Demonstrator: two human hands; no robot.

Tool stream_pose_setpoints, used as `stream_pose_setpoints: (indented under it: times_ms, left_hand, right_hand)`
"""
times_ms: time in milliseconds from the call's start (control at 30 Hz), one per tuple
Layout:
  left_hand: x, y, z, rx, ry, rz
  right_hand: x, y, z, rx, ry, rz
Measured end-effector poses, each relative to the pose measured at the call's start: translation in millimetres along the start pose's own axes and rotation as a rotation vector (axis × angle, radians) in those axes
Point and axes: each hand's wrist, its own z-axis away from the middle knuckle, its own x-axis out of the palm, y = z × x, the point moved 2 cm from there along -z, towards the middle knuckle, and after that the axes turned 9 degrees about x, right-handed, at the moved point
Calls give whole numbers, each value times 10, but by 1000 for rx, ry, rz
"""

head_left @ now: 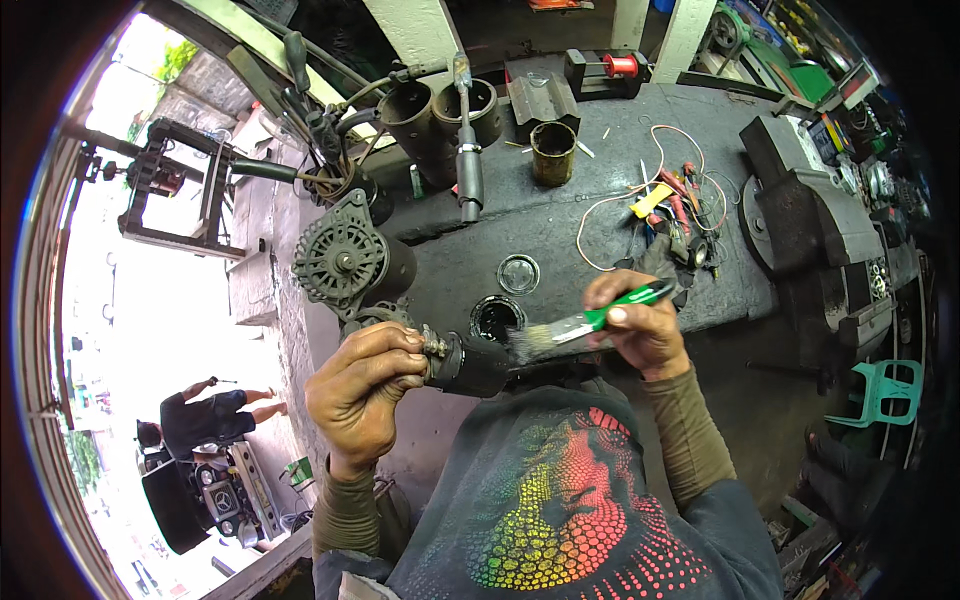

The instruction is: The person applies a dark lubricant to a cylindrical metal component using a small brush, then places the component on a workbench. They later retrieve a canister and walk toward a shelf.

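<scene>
My left hand (358, 388) is closed on the stud end of a black cylindrical metal part (474, 368), which lies on its side at the bench's near edge. In my right hand (645, 328) is a flat paintbrush (606, 318) with a green and black handle. Its bristles point left, beside the black part's right end; whether they touch it I cannot tell. Just behind the part stands a small open jar (497, 318) with dark, glossy contents. A round clear lid (518, 273) lies on the bench beyond it.
An alternator (345, 255) sits at the left. Behind it stand tool-filled metal cylinders (408, 103), a rusty can (553, 155) and a spool (620, 66). Wires and a yellow-handled tool (652, 200) lie at the right, near a large vise (815, 215). Another person (205, 415) is outside at left.
</scene>
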Motion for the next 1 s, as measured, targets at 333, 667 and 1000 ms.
stream_pose_setpoints:
  times_ms: [333, 667, 1000]
  left_hand:
    - [-1, 10, -20, -50, 44, -31]
    - [24, 107, -105, -95, 66, -62]
    - [33, 155, -219, -102, 9, -112]
  right_hand:
    - [180, 47, 171, -83, -42, -2]
    - [212, 85, 155, -126, 24, 60]
    - [271, 135, 112, -134, 58, 227]
